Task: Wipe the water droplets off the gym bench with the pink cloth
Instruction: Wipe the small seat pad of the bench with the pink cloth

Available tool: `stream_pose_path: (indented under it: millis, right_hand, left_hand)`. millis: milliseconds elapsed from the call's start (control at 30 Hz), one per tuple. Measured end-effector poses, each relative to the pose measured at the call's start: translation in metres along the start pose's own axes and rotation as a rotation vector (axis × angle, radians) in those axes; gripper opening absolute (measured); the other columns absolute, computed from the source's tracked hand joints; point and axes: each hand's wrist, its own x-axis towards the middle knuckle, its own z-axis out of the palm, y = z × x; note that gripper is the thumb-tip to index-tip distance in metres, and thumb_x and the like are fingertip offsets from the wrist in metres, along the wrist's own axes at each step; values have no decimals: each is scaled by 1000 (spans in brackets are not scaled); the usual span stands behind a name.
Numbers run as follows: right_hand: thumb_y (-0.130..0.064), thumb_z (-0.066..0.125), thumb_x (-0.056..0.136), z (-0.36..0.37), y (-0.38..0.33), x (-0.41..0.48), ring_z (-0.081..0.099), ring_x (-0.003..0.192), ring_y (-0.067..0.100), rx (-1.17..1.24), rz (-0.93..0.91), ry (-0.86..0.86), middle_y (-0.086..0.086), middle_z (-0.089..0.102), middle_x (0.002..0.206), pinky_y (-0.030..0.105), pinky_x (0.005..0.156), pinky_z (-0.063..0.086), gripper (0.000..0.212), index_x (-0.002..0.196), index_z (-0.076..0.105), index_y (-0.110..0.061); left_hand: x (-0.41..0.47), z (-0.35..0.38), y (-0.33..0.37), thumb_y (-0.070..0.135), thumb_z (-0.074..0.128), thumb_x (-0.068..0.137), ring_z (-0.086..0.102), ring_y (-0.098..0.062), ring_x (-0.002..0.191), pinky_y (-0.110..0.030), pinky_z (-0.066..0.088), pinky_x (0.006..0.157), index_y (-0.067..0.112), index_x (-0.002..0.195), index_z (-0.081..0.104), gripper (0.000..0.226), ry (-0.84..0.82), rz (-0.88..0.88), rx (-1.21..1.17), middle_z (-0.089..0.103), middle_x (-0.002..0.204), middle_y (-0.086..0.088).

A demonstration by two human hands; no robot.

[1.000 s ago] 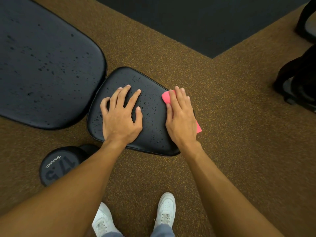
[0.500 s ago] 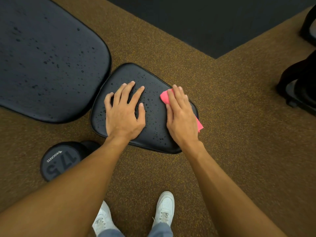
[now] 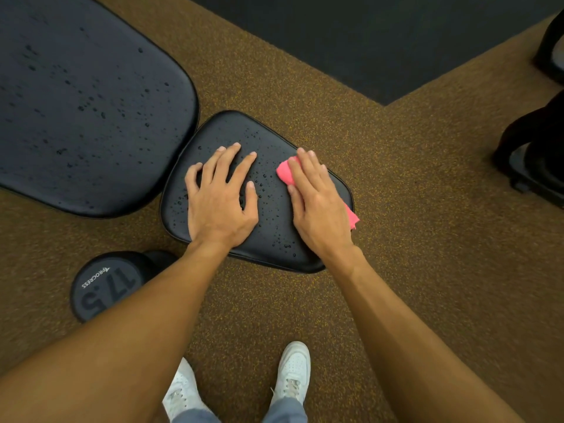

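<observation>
Nearest to the person are two white shoes (image 3: 293,369) planted on the brown speckled floor (image 3: 427,254), with blue trouser cuffs above them. Both bare forearms reach forward from there. To the left, a black dumbbell (image 3: 105,285) lies on the floor, its end face marked 17.5.

Just beyond it is the bench seat pad (image 3: 274,236), black and tapered, and both hands are on it. The left hand (image 3: 219,199) lies palm down on the pad's left half, its fingers straight and spread, with nothing in it. The right hand (image 3: 320,206) lies flat on the pad's right half with its fingers straight and close together, pressing the pink cloth (image 3: 285,172) down under the palm rather than gripping it. The cloth shows at two places: a folded corner sticks out to the left of the fingers, and a frayed end pokes out past the heel of the hand at the pad's right edge. Water droplets (image 3: 268,186) bead the strip of pad between the two hands and the part ahead of the fingertips.

Farther off to the left, almost touching the seat, is the wide bench back pad (image 3: 85,102), also speckled with drops. Beyond that lies a dark floor mat (image 3: 366,41), and black equipment (image 3: 534,154) stands at the far right.
</observation>
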Motion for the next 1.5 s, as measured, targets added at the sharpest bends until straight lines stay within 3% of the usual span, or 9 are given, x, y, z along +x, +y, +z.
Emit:
stream_pose_path:
  millis: [133, 400, 667, 900, 1167, 1367, 1500]
  right_hand:
    - [-22, 47, 116, -15, 11, -25, 22, 164, 20, 8, -157, -84, 7, 34, 173, 46, 133, 24, 49, 162, 43, -8]
    - [-23, 43, 116, 1, -3, 10, 23, 164, 28, -52, 61, 35, 13, 34, 173, 45, 134, 19, 49, 162, 44, -6]
    - [-23, 46, 116, -10, 0, -16, 20, 165, 23, -61, -205, -125, 8, 30, 175, 48, 133, 21, 50, 164, 41, -9]
    - [-30, 38, 117, -8, 1, 13, 19, 165, 25, -109, 16, -16, 10, 29, 175, 44, 135, 15, 51, 165, 39, -10]
    - [-25, 43, 117, -9, -1, -2, 18, 165, 23, -59, -224, -153, 8, 28, 176, 47, 134, 20, 51, 165, 38, -9]
    - [-27, 38, 117, -5, -2, 13, 19, 165, 28, -107, 1, -12, 13, 28, 175, 46, 134, 18, 51, 165, 38, -8]
    - [-26, 39, 117, 8, -18, 30, 21, 164, 30, -78, -60, -46, 14, 30, 174, 47, 134, 17, 50, 163, 41, -8]
  left_hand:
    - [0, -1, 0, 37, 45, 106, 32, -20, 157, -51, 22, 124, 29, 158, 48, 52, 12, 8, -15, 37, 169, 3]
    - [1, -1, -8, 31, 47, 108, 31, -21, 158, -53, 18, 129, 24, 158, 48, 51, 18, 30, -84, 36, 170, 0]
    - [12, -8, -27, 40, 44, 109, 25, -22, 161, -56, 16, 130, 28, 161, 43, 53, -32, 78, -6, 29, 174, 0]
    - [13, -8, -28, 38, 45, 109, 26, -20, 161, -53, 17, 130, 28, 161, 43, 53, -2, 51, -15, 29, 174, 1]
    - [12, -9, -28, 35, 43, 109, 23, -19, 162, -52, 17, 130, 26, 163, 41, 55, -4, 36, -22, 28, 174, 1]
    - [12, -8, -29, 36, 43, 109, 22, -18, 162, -53, 18, 130, 27, 163, 40, 55, -8, 31, -15, 27, 175, 1]
    - [11, -7, -29, 35, 43, 109, 21, -18, 162, -52, 18, 130, 27, 164, 39, 55, -6, 33, -10, 27, 175, 2]
